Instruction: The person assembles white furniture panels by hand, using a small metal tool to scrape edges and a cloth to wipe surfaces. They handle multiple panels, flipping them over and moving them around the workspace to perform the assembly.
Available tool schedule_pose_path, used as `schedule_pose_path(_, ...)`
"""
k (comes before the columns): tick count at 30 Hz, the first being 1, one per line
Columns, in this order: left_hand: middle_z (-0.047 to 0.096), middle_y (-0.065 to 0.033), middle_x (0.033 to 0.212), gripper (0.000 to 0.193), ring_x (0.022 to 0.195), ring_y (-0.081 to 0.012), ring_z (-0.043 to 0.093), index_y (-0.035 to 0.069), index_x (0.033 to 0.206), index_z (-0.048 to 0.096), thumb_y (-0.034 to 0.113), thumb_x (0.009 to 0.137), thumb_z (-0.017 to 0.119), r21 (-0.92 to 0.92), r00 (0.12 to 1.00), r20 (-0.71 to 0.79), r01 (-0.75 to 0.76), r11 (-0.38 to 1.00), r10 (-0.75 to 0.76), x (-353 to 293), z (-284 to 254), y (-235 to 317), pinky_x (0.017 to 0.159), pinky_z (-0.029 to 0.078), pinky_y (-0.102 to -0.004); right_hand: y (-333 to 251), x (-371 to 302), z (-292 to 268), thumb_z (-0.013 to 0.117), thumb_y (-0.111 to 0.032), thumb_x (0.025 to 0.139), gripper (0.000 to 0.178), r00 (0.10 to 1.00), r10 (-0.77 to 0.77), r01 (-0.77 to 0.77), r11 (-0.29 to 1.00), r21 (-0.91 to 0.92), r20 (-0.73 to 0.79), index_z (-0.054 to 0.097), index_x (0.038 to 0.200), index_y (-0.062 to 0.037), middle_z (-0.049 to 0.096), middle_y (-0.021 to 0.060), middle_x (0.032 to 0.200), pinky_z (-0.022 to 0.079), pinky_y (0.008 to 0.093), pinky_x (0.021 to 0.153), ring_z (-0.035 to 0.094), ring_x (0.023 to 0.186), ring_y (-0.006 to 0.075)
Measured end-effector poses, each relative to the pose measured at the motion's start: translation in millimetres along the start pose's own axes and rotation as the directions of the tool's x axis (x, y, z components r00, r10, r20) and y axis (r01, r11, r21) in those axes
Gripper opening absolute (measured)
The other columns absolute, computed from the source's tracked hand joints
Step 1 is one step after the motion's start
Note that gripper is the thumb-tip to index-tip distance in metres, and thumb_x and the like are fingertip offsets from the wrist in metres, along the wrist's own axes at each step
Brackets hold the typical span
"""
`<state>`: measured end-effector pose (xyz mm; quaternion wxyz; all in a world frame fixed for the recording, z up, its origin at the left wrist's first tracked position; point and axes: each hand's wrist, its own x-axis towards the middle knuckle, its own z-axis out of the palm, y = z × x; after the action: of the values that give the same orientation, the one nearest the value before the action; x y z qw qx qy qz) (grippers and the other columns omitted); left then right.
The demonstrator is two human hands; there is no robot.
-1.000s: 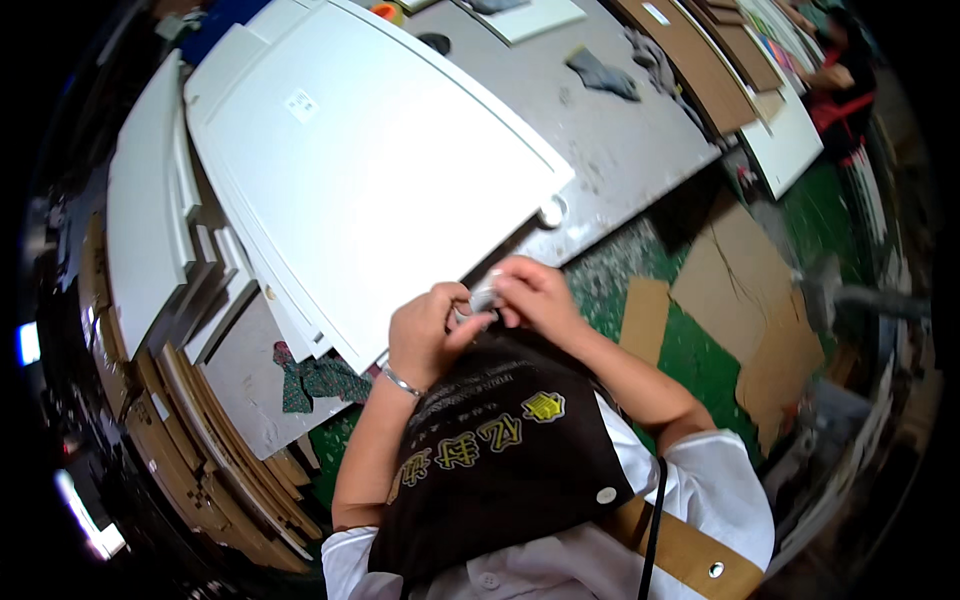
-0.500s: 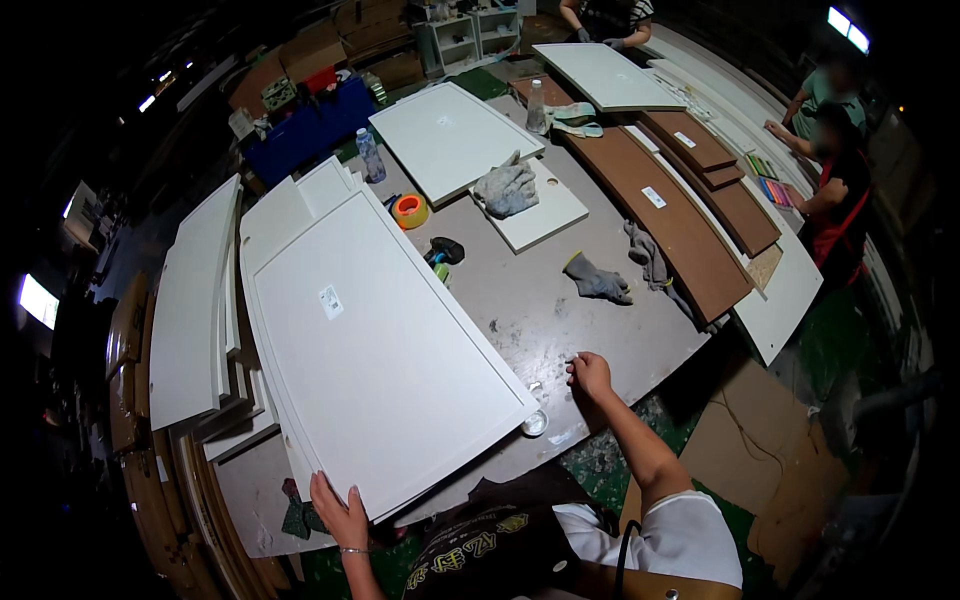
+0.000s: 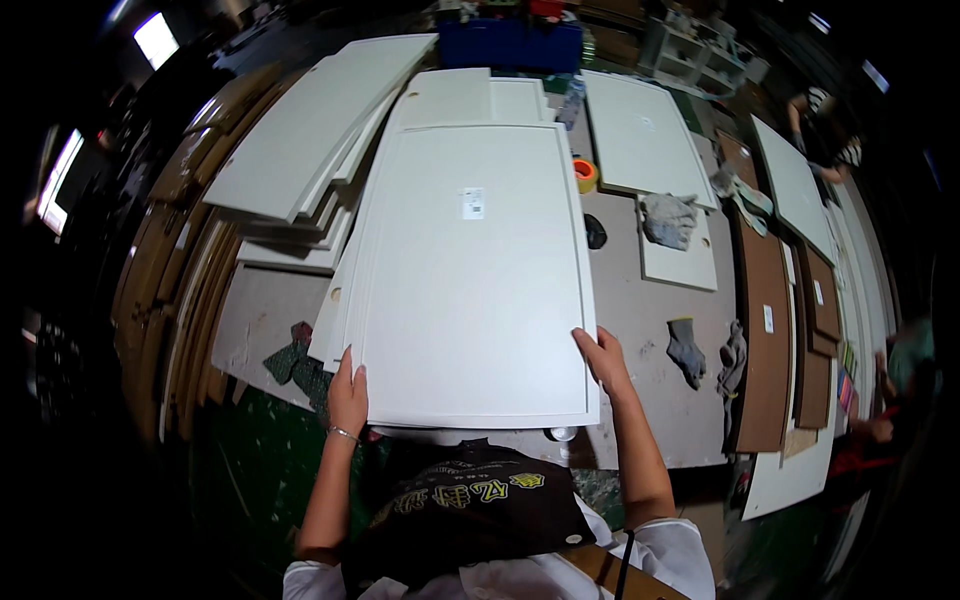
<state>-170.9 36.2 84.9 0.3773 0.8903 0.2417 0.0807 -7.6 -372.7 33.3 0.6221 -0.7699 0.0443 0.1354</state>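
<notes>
A large white cabinet door panel [image 3: 480, 300] with a raised border and a small label lies in front of me, its near edge close to my body. My left hand [image 3: 348, 398] grips its near left edge, thumb up along the side. On the opposite side my right hand [image 3: 603, 362] holds the right edge, fingers partly hidden beneath. Other white boards [image 3: 445, 100] lie under and beyond it. A round white container [image 3: 563, 434] shows partly at the near right corner.
More white panels [image 3: 310, 130] are stacked at the left. Orange-yellow tape [image 3: 585, 175], a bottle [image 3: 572, 102] and a grey glove [image 3: 685, 352] lie on the table's right part. Brown boards [image 3: 765, 350] are farther right. Co-workers stand at the right edge.
My right hand has moved from above the table onto the panel's right edge. The left hand stays at its left edge. My view has turned left, so the panel now appears straight ahead.
</notes>
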Motion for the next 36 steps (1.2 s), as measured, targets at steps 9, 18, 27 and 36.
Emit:
schedule_pose_path(9,0.049,-0.0256,0.138,0.042,0.134,-0.0434,0.038,-0.007,0.124,0.057,0.009,0.085,0.057,0.202,0.934,-0.212,-0.247,0.948,0.288,-44.1,41.2,11.5,0.112,0.031,-0.0469,6.5,-39.8,-55.0,0.066,-0.020,0.092,0.024,0.999,0.025,-0.014,0.944,0.331,-0.029,0.065,0.103,0.0019,0.066,0.0012,0.089,0.045,0.0229,0.066,0.057,0.074,0.0069)
schedule_pose_path(18,0.041,-0.0190,0.148,0.053,0.142,-0.0341,0.031,-0.003,0.141,0.041,0.008,0.091,0.053,0.089,0.948,-0.051,-0.310,0.947,0.315,-54.5,67.1,34.7,0.116,0.020,-0.0498,-54.0,-84.8,-134.3,0.055,-0.026,0.100,0.032,0.977,-0.087,0.114,0.984,0.135,-0.193,0.066,0.105,0.0031,0.066,0.0031,0.096,0.045,0.0248,0.078,0.058,0.087,0.0097)
schedule_pose_path(27,0.032,-0.0183,0.154,0.057,0.146,-0.0317,0.023,0.001,0.149,0.030,0.017,0.097,0.047,0.034,0.928,0.126,-0.356,0.934,0.349,-42.5,63.6,23.1,0.118,0.012,-0.0493,-188.9,-124.0,-76.9,0.053,-0.026,0.100,0.031,0.935,-0.240,0.265,0.962,0.064,-0.261,0.067,0.101,0.0020,0.065,0.0001,0.086,0.045,0.0205,0.065,0.057,0.075,0.0041)
schedule_pose_path(36,0.026,-0.0149,0.157,0.055,0.147,-0.0304,0.020,0.003,0.150,0.030,0.020,0.099,0.041,-0.051,0.890,0.197,-0.409,0.911,0.410,-35.7,55.4,23.1,0.118,0.010,-0.0485,-242.4,-132.6,-42.6,0.055,-0.026,0.099,0.029,0.891,-0.320,0.359,0.931,0.070,-0.321,0.069,0.095,-0.0004,0.062,-0.0039,0.075,0.039,0.0188,0.053,0.051,0.061,0.0019)
